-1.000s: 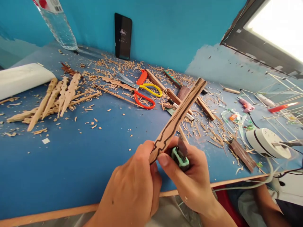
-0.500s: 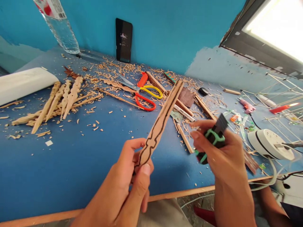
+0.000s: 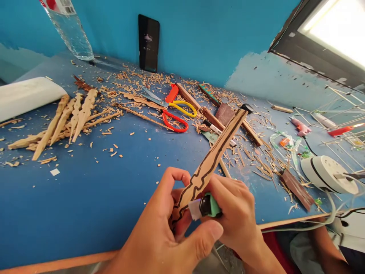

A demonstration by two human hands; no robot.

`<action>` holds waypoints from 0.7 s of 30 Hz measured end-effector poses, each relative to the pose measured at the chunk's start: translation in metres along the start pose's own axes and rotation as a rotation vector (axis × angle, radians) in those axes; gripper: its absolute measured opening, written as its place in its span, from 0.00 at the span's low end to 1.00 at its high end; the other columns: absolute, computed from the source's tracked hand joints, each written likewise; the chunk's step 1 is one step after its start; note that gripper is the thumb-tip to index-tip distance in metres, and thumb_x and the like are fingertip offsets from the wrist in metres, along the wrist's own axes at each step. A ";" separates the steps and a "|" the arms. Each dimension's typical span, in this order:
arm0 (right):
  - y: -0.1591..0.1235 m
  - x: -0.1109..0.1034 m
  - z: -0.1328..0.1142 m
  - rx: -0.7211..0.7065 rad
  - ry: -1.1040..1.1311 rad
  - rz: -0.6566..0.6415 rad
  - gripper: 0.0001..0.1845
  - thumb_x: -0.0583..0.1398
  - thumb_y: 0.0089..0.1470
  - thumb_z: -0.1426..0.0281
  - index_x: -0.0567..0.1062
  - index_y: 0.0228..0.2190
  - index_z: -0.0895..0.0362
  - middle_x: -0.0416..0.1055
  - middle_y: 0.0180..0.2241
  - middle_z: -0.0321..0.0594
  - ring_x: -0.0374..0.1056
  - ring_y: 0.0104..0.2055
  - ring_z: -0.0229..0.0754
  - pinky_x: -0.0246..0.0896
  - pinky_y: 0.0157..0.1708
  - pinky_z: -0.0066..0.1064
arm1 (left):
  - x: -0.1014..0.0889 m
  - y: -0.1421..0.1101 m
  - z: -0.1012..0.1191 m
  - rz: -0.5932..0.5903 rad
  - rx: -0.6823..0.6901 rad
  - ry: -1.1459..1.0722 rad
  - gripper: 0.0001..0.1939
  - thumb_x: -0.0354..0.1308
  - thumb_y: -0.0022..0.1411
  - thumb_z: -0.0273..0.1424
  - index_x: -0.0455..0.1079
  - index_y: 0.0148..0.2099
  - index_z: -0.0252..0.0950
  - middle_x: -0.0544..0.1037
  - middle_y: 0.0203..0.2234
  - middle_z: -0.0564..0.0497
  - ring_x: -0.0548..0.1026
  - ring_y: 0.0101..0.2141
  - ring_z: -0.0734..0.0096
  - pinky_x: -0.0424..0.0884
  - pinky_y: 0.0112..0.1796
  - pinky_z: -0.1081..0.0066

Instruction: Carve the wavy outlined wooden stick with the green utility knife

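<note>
My left hand (image 3: pixel 159 228) is wrapped round the lower end of a flat wooden strip (image 3: pixel 212 160), which slants up to the right. A wavy outline in black marker runs along its face. A black and green utility knife (image 3: pixel 210 205) is gripped in my right hand (image 3: pixel 238 201). Its broad blade (image 3: pixel 195 210) meets the strip's right edge near the lower end; how deep it sits I cannot tell. My left thumb extends below the knife. Behind the strip lie scissors (image 3: pixel 175 121) with red and yellow handles and a marker pen (image 3: pixel 212 128).
Carved wooden pieces (image 3: pixel 82 116) lie in a pile at left, near a white object (image 3: pixel 31 95). Shavings cover the back of the blue table (image 3: pixel 99 198). A phone (image 3: pixel 148 43) and a water bottle (image 3: pixel 74 36) stand behind. At right are a white power socket (image 3: pixel 325 173) and a glue gun (image 3: pixel 300 125).
My right hand has moved left and down, bringing the knife from beside the strip to its lower right edge. The strip has tilted further right.
</note>
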State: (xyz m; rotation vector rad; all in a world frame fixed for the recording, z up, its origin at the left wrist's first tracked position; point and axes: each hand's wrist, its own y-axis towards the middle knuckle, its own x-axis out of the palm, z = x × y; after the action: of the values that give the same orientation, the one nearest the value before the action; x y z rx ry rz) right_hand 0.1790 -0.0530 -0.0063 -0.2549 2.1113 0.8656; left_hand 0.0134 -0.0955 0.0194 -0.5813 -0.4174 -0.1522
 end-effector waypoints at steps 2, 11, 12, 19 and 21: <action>0.002 0.003 0.000 -0.009 0.007 0.003 0.11 0.55 0.65 0.71 0.67 0.29 0.52 0.63 0.22 0.27 0.56 0.21 0.32 0.48 0.22 0.28 | 0.000 0.000 -0.001 -0.006 0.001 0.005 0.30 0.76 0.58 0.39 0.63 0.56 0.45 0.75 0.33 0.60 0.68 0.28 0.81 0.69 0.33 0.81; 0.000 0.010 -0.004 -0.011 0.009 0.054 0.12 0.55 0.65 0.73 0.62 0.28 0.51 0.61 0.21 0.27 0.54 0.20 0.33 0.46 0.21 0.29 | -0.009 0.000 -0.021 0.131 0.295 0.356 0.23 0.67 0.71 0.47 0.73 0.63 0.45 0.82 0.32 0.52 0.81 0.34 0.64 0.84 0.39 0.70; 0.000 0.010 -0.004 -0.008 0.007 0.061 0.13 0.55 0.65 0.73 0.61 0.28 0.51 0.59 0.21 0.27 0.52 0.20 0.33 0.45 0.21 0.30 | -0.010 0.000 -0.024 0.132 0.319 0.394 0.24 0.66 0.71 0.48 0.74 0.64 0.46 0.82 0.32 0.52 0.82 0.34 0.63 0.85 0.39 0.70; -0.003 0.008 -0.008 0.004 -0.011 0.073 0.13 0.55 0.67 0.72 0.61 0.29 0.51 0.58 0.22 0.27 0.52 0.21 0.32 0.46 0.21 0.29 | -0.004 0.004 -0.025 0.080 0.368 0.512 0.25 0.57 0.76 0.55 0.74 0.63 0.47 0.81 0.25 0.57 0.82 0.27 0.65 0.81 0.32 0.73; -0.004 0.007 -0.009 0.007 -0.014 0.067 0.14 0.54 0.69 0.70 0.61 0.29 0.51 0.60 0.21 0.27 0.53 0.20 0.32 0.46 0.21 0.29 | -0.003 0.004 -0.022 0.048 0.357 0.536 0.25 0.55 0.76 0.56 0.73 0.62 0.46 0.80 0.23 0.57 0.82 0.24 0.65 0.78 0.28 0.73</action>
State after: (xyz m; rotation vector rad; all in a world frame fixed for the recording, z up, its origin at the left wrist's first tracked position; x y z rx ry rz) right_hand 0.1708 -0.0609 -0.0103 -0.1748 2.1198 0.8958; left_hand 0.0193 -0.1040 -0.0006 -0.1825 0.0926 -0.1762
